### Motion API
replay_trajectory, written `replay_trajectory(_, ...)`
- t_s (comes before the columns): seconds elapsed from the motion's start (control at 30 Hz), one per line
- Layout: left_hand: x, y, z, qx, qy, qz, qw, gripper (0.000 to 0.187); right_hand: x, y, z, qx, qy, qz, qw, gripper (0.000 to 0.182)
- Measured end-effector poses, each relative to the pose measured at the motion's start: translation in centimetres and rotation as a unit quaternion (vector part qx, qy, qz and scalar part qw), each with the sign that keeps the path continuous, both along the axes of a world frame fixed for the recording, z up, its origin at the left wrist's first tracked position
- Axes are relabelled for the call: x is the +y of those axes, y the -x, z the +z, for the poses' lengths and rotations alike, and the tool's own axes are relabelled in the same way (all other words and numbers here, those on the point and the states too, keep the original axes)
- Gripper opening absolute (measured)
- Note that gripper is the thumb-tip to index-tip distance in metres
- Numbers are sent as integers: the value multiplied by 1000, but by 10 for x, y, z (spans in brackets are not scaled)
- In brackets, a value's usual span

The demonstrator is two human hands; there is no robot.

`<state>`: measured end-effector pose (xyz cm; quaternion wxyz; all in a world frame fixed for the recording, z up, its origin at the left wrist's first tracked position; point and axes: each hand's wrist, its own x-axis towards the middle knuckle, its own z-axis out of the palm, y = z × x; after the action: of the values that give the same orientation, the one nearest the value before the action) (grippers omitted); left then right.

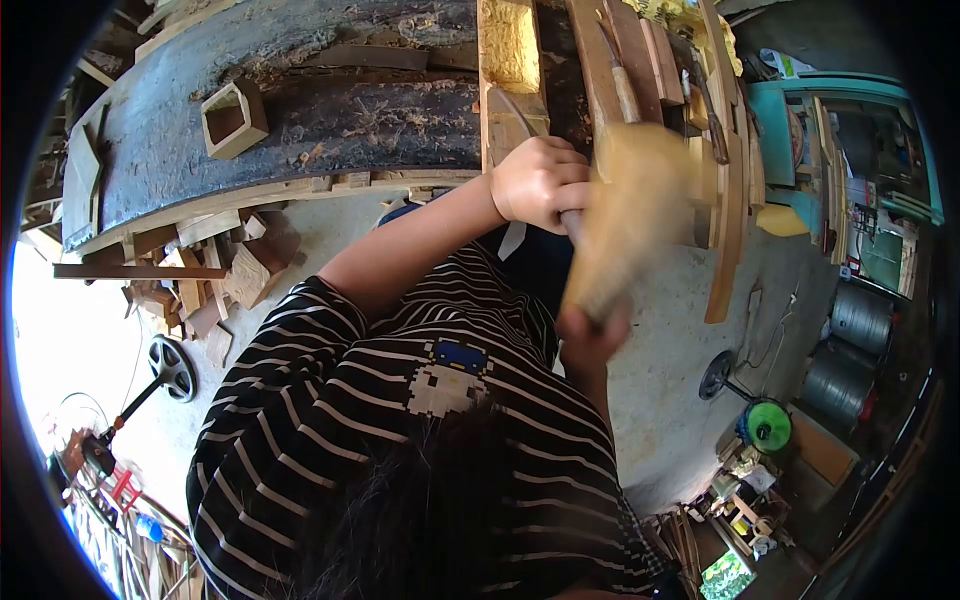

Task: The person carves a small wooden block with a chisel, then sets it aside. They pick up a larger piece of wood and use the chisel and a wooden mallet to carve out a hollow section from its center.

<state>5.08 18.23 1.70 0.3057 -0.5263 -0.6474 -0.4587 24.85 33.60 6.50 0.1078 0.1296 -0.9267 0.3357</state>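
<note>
My left hand (545, 185) is closed around a chisel (515, 110), its metal shaft slanting up and left to a pale wooden block (511, 48) with a hollow carved in it. Just below that fist, the end of the chisel's handle shows beside a wooden mallet (645, 190), which is smeared by motion. My right hand (595, 335), also blurred, grips the mallet at its lower end. The mallet head overlaps the boards right of my left hand.
A hexagonal wooden box (235, 118) sits on the dark, chip-strewn workbench (370, 130). More tools lie on boards at the right, among them one with a wooden handle (625, 95). Wood offcuts (200, 280) are heaped below the bench's left side. A green fan (768, 426) stands behind at right.
</note>
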Motion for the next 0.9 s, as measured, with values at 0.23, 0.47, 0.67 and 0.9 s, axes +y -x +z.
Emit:
replay_trajectory(0.23,-21,24,-23,-3,23,6,1000,30,-16,-12,-26,68,261,-104,957,64)
replay_trajectory(0.47,-7,-7,25,0,-19,-18,1000,29,-21,10,26,113,240,-201,943,70)
replay_trajectory(0.67,-11,1,25,-27,-9,20,999,29,-19,1,33,110,268,-208,934,73)
replay_trajectory(0.9,-9,2,23,-24,-16,21,999,32,-23,2,34,96,262,-230,932,77)
